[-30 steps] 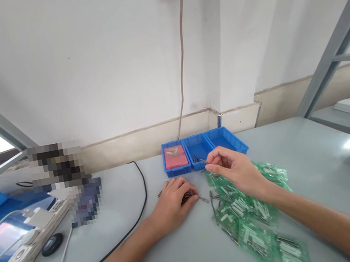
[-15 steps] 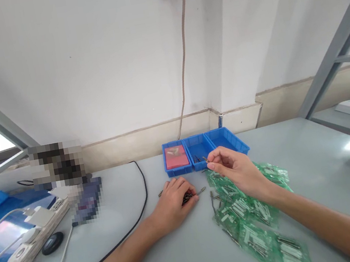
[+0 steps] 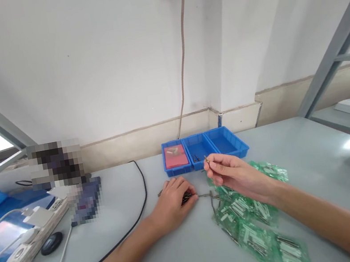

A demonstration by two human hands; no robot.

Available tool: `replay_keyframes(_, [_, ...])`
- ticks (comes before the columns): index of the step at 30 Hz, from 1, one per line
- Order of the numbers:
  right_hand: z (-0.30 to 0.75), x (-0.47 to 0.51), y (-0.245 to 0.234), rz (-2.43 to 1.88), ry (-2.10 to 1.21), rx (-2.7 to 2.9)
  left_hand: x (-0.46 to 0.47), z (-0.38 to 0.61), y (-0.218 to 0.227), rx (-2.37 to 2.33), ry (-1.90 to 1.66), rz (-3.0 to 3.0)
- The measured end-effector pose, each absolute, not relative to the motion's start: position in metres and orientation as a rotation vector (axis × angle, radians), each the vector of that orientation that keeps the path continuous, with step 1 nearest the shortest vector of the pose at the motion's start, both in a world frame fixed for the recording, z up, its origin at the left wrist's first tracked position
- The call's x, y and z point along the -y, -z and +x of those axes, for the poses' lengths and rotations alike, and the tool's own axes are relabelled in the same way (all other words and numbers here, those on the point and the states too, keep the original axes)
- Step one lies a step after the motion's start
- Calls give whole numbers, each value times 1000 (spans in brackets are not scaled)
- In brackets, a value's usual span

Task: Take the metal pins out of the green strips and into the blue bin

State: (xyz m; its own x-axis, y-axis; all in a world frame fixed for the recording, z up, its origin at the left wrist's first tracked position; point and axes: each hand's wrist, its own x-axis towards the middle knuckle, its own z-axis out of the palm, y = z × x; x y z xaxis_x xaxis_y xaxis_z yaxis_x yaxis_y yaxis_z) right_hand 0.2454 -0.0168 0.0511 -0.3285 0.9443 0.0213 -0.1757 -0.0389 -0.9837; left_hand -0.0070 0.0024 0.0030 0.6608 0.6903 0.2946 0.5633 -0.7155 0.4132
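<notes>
My left hand (image 3: 173, 202) rests palm down on the grey table, fingers curled over a small pile of dark metal pins (image 3: 187, 198). My right hand (image 3: 233, 175) hovers just in front of the blue trays, thumb and forefinger pinched on one small metal pin (image 3: 206, 159) that points up. Under my right wrist lie green plastic bags (image 3: 255, 225) filled with more pins. A loose pin (image 3: 205, 195) lies between the two hands.
Three joined blue trays (image 3: 203, 148) stand by the wall; the left one holds a red pad. A black cable (image 3: 125, 234) curves across the table. A white power strip (image 3: 33, 232) and blue trays sit at far left. A metal frame post (image 3: 334, 53) rises at right.
My right hand has drawn back slightly from the middle tray toward me, turning the pinched pin upward. My left hand stays on the pile.
</notes>
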Motion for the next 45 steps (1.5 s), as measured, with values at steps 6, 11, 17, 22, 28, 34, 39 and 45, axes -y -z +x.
replay_keyframes(6, [244,17,-53,-1048,-1268,1423,-2,-7,-3,-1007,-630,2584])
replay_keyframes(11, [243,16,-53,-1069,-1090,1493,-2,-7,-4,-999,-630,2568])
replay_keyframes(17, [243,15,-50,-1094,-1011,1544,-2,-8,-3,-999,-632,2549])
replay_keyframes(22, [243,16,-51,-1098,-1014,1534,-2,-9,-4,-970,-605,2575])
replay_keyframes(28, [244,16,-51,-1109,-1044,1524,-2,-10,-6,-904,-584,2589])
replay_keyframes(34, [244,15,-50,-1117,-1050,1531,-3,-10,-4,-873,-603,2571])
replay_keyframes(39, [244,15,-51,-1123,-1044,1542,-3,-9,-4,-888,-610,2569])
replay_keyframes(45, [244,15,-50,-1125,-1047,1537,2,-8,-11,-908,-576,2570])
